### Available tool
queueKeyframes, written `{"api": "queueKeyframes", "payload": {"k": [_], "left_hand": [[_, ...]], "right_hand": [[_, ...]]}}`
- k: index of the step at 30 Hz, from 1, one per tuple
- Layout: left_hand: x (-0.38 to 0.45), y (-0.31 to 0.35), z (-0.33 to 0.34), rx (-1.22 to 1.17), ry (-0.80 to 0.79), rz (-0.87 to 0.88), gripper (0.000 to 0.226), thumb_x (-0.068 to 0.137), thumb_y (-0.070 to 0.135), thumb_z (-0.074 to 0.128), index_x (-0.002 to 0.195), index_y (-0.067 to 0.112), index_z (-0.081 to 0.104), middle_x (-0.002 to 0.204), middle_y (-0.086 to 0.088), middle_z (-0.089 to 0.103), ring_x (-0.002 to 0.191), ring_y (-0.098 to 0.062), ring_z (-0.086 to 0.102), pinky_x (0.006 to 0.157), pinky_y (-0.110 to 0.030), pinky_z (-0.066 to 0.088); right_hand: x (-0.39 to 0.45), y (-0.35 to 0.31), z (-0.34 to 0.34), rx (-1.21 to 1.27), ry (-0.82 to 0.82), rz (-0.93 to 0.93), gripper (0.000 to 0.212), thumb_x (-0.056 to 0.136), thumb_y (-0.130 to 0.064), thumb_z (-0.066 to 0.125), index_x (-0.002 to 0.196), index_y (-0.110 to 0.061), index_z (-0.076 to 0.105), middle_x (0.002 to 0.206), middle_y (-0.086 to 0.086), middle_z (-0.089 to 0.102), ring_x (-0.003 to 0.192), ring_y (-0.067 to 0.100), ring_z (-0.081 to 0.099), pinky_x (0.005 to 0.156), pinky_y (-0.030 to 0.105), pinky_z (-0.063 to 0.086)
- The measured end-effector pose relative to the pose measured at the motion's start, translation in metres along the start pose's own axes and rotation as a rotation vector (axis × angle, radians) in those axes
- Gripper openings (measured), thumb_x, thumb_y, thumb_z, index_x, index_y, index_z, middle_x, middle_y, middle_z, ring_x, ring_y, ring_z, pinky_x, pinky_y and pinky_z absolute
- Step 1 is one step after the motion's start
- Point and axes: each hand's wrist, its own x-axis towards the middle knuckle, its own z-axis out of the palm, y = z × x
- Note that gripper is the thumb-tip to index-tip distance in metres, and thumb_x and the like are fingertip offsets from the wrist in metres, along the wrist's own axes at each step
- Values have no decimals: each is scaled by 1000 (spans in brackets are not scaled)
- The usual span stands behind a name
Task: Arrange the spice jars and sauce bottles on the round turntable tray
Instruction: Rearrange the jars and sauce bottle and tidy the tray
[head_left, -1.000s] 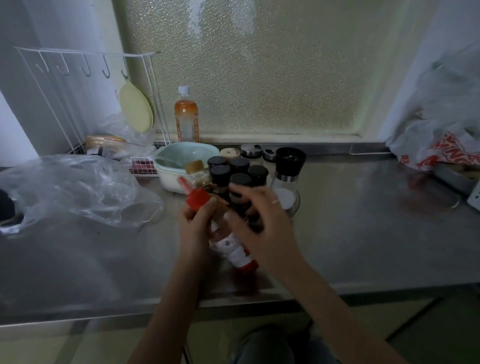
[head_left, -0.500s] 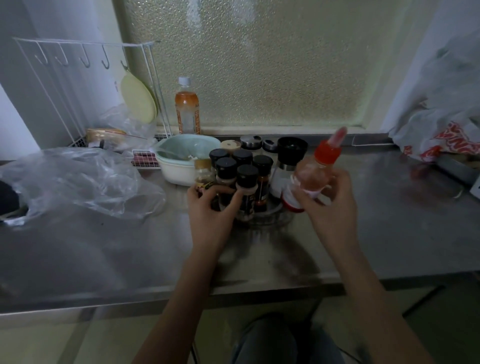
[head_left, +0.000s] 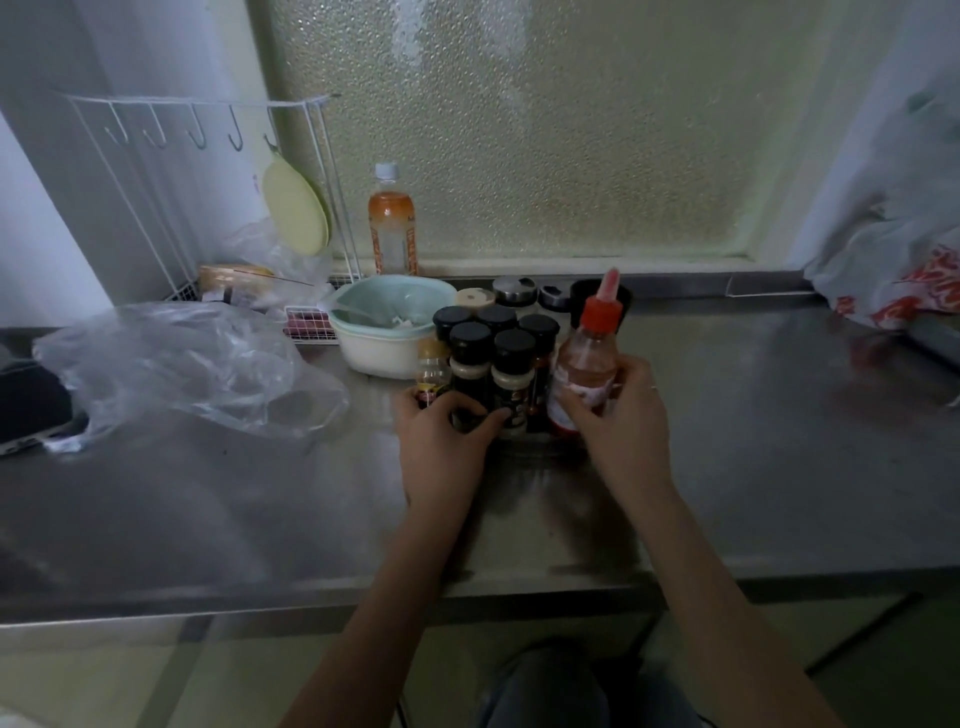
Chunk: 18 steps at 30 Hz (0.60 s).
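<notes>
Several black-capped spice jars (head_left: 514, 364) stand packed together on the round turntable tray (head_left: 524, 448), whose clear rim barely shows between my hands. A red-capped sauce bottle (head_left: 589, 358) stands upright at the tray's right side, and my right hand (head_left: 621, 415) is wrapped around its lower body. My left hand (head_left: 447, 436) cups the front left of the cluster, fingers against the jars and a small yellow-capped jar (head_left: 432, 371). Behind the cluster are more jars with tan and metal lids (head_left: 514, 291).
A pale green bowl (head_left: 384, 332) sits just left of the jars. Behind it stand an orange drink bottle (head_left: 392, 223) and a white wire rack (head_left: 208, 182). A crumpled clear plastic bag (head_left: 176, 364) lies at left, a red-printed bag (head_left: 904, 280) at far right.
My right hand has brought the red-capped bottle from tilted in the air down to upright at the tray's right side. My left hand stays against the front jars.
</notes>
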Motion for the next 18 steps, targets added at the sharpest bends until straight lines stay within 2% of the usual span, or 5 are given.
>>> {"api": "queueKeyframes", "payload": {"k": [2,4,7,12,18], "left_hand": [[4,-3,4,14,5,-28,17,69,40,75,67,31,61,97,-8,55,87,-11,47,71,-26,40],[5,-4,6,37,9,-43,12,70,39,73,69,30,64,95,-7,56,92,-18,51,73,-31,46],[4,-2,3,35,-11,-52,4,72,28,70,75,27,67,98,-5,53,94,-18,50,80,-34,47],[2,-1,-2,-25,33,-72,9,68,20,71,74,23,64,97,-9,55,82,0,36,76,-24,39],[0,5,-4,-80,60,-153,19,68,15,71,82,17,59,110,-12,47,85,-11,36,80,-24,36]], "right_hand": [[-17,-9,-1,-41,171,-51,51,73,-28,75,114,-10,51,113,10,58,107,22,50,90,35,42],[-41,-23,4,-112,255,-281,30,77,-21,71,101,-11,56,101,7,60,97,11,44,84,24,34],[-51,-33,28,-229,-60,-478,14,86,-12,57,100,-13,61,97,6,64,91,21,56,78,27,40],[-37,-38,55,-381,-191,-241,34,90,-15,47,122,-8,56,121,20,56,115,37,50,94,43,41],[-29,-41,64,-441,-247,-118,47,94,-19,40,137,0,38,138,19,47,127,32,44,103,38,35]]}}
